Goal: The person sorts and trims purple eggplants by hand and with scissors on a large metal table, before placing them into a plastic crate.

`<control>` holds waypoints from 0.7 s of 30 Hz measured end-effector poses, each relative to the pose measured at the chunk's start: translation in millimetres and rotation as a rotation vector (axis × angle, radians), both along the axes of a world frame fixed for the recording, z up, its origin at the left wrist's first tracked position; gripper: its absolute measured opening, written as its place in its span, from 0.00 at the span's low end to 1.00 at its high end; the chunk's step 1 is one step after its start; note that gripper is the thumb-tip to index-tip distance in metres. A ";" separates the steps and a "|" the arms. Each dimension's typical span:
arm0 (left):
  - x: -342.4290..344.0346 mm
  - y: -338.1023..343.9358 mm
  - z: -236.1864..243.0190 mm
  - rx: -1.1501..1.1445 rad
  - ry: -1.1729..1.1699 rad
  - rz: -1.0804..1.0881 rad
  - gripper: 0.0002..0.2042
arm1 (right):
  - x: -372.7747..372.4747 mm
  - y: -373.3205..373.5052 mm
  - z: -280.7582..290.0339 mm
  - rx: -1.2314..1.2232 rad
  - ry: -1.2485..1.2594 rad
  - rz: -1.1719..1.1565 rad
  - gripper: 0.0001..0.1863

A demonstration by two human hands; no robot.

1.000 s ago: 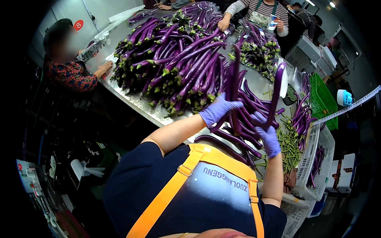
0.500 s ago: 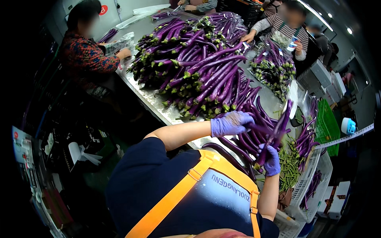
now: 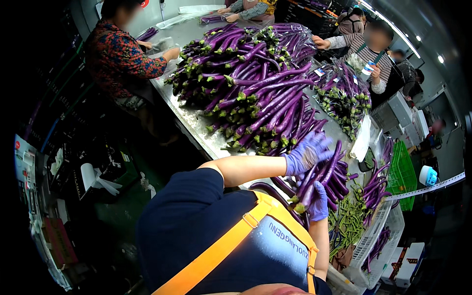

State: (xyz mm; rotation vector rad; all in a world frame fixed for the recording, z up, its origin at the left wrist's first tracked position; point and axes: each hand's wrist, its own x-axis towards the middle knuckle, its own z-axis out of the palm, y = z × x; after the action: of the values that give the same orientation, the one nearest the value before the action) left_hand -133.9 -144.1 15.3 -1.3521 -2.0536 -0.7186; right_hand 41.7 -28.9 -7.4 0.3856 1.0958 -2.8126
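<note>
Wore orange-strapped apron (image 3: 219, 248) and purple gloves (image 3: 294, 166). Curled right hand (image 3: 319, 202) around held eggplants (image 3: 328, 169), a few long purple ones with stem ends toward the body. Spread left hand (image 3: 307, 155) over the far side of that same bunch, with fingers parted and no clear grip; couldn't tell whether touching. Had more loose eggplants (image 3: 340, 181) just past the right hand, then green beans (image 3: 346, 223) and a white crate (image 3: 397, 221) farther right, with some eggplants inside. Saw main eggplant pile (image 3: 265, 93) heaped on metal worktop (image 3: 196, 125) beyond the left hand, unbagged on the near side. Spotted bagged eggplants (image 3: 339, 93) in clear plastic right of the pile, plus green crate (image 3: 403, 172) by the worktop's right side. Looked only partway along: probably finished with the bagged batch, apparently left with a big loose heap. Noted striped-sleeved co-worker (image 3: 351, 44) across, with white-and-blue container (image 3: 368, 68) in one hand; also floral-sleeved co-worker (image 3: 130, 59) at left, handling clear plastic (image 3: 162, 45), and grey-sleeved co-worker (image 3: 253, 11) at far end.
</note>
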 end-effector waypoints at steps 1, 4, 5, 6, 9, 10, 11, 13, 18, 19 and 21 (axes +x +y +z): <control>-1.8 -5.2 -1.0 0.039 -0.184 -0.011 0.35 | -2.3 -1.7 -2.9 -0.046 -0.020 -0.055 0.32; -20.2 -15.2 -31.2 0.299 -1.478 -0.449 0.38 | -24.5 -8.0 -15.5 0.147 -0.035 -0.052 0.31; -13.0 -17.9 -28.5 0.203 -1.491 -0.357 0.49 | -30.0 -6.7 -24.1 0.231 -0.045 -0.058 0.31; 5.9 -32.2 10.0 0.090 -1.504 -0.275 0.60 | -31.4 -14.3 -24.6 0.379 -0.012 -0.112 0.33; 31.7 -47.4 45.0 -0.113 -1.360 -0.105 0.67 | -60.7 -53.0 -18.6 1.149 0.222 0.044 0.35; 27.4 -44.0 29.7 0.035 -1.375 -0.118 0.65 | -54.8 -48.2 -13.9 1.114 0.230 -0.010 0.35; 20.0 -42.6 12.2 0.194 -1.380 -0.125 0.62 | -57.1 -58.2 5.5 1.083 0.184 0.050 0.37; 2.1 -46.4 14.1 0.510 -1.460 -0.446 0.48 | -56.6 -71.1 34.7 1.080 0.145 0.110 0.44; -60.2 -95.0 94.9 0.351 -1.013 -0.119 0.40 | -48.8 -61.6 56.4 1.372 0.369 0.111 0.47; -74.1 -103.9 108.1 0.274 -0.867 0.012 0.38 | -42.4 -61.8 70.0 1.323 0.326 0.091 0.44; -106.8 -118.5 131.8 0.135 -0.565 0.252 0.35 | -31.4 -28.6 50.2 1.379 0.180 0.119 0.42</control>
State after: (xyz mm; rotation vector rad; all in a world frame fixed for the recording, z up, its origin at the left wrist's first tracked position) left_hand -240.7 -262.6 147.1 -0.8503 -2.4892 -1.1987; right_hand 10.3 -57.5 42.8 0.1022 2.7800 -1.5508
